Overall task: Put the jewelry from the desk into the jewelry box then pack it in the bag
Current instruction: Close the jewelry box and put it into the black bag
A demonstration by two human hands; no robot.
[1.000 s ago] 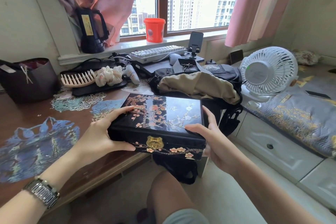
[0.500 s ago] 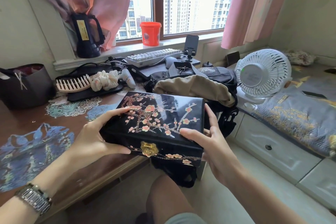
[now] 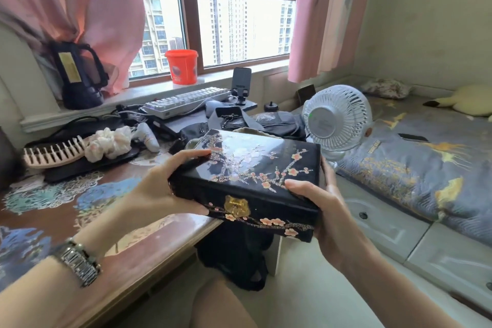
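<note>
Daylight from a wide window fills the top of the frame, pink curtains hanging at both sides and an orange bucket [image 3: 181, 66] standing on the sill. Below it a cluttered desk [image 3: 111, 224] runs across the left half, with a keyboard [image 3: 186, 102] near the sill and a comb [image 3: 54, 153] and a pale scrunchie [image 3: 109, 142] toward the left. At centre frame both hands hold up the jewelry box [image 3: 255, 181], black lacquer with pink blossom branches and a brass clasp on its front; the lid is closed. The box is off the desk, tilted slightly, its right end past the desk's edge. The left hand [image 3: 162, 186] clamps the left end, fingers over the top and thumb along the front. The right hand [image 3: 323, 208] grips the right front corner, thumb pressed on the lid and fingers underneath. A wristwatch [image 3: 78, 261] sits on the left wrist at lower left. Just behind the box lies the dark bag [image 3: 271, 122], a tan cloth showing at its mouth. A white fan [image 3: 336, 120] stands right of it, beside a bed with a grey patterned cover.
</note>
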